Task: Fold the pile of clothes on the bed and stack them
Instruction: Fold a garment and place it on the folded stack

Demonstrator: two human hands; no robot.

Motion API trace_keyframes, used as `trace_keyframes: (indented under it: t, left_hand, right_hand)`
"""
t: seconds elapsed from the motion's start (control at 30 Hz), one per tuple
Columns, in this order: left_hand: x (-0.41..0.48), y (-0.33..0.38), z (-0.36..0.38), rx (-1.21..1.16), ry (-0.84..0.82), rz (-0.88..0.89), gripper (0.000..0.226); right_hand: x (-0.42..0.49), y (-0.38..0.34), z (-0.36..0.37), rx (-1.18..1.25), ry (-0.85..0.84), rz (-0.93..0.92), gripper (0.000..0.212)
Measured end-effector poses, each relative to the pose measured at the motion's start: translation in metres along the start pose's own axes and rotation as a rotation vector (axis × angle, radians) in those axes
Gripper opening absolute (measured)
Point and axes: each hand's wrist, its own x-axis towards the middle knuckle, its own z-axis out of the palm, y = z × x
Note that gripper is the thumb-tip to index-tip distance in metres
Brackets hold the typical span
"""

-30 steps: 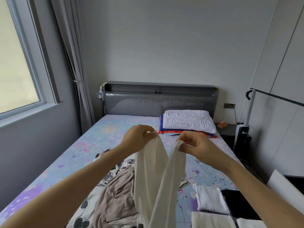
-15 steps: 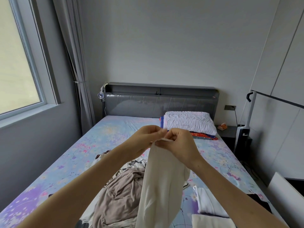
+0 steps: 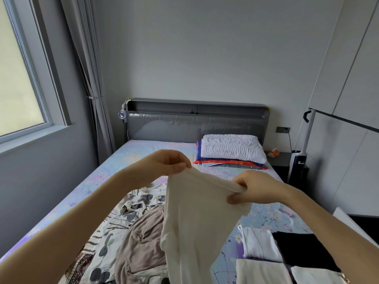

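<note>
Bed; two hands pinch one garment; trousers, perhaps.

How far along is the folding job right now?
Done: folded white pieces and a black piece lie at the near right. In hand: left hand and right hand hold a white garment up. Remaining: the taupe garment and patterned garment, both crumpled.

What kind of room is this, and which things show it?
A bedroom, probably in a home: a bed with a grey padded headboard, a pillow at its head, and a curtained window. The left hand and right hand pinch a white garment above it.
</note>
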Motion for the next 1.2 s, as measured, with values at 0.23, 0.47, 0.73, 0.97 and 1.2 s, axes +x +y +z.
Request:
trace_keyframes:
  t: [0.23, 0.47, 0.73, 0.97, 1.2]
  left_hand:
    - [0.004, 0.009, 0.017, 0.038, 0.051, 0.030, 0.029]
    - [0.009, 0.014, 0.017, -0.054, 0.163, 0.023, 0.031]
    - [0.022, 0.030, 0.024, -0.209, 0.090, -0.003, 0.028]
    - [0.018, 0.040, 0.020, -0.149, 0.005, -0.038, 0.027]
    - [0.005, 0.032, 0.025, -0.074, 0.022, -0.069, 0.026]
  right_hand:
    - [-0.007, -0.012, 0.026, -0.524, 0.502, -0.212, 0.029]
    - [0.002, -0.010, 0.041, -0.258, 0.975, -0.149, 0.015]
    - [0.012, -0.040, 0.065, 0.819, 0.216, -0.171, 0.051]
    - [0.036, -0.073, 0.085, 0.546, 0.619, -0.017, 0.007]
    - [0.035, -0.091, 0.079, 0.514, 0.743, 0.068, 0.042]
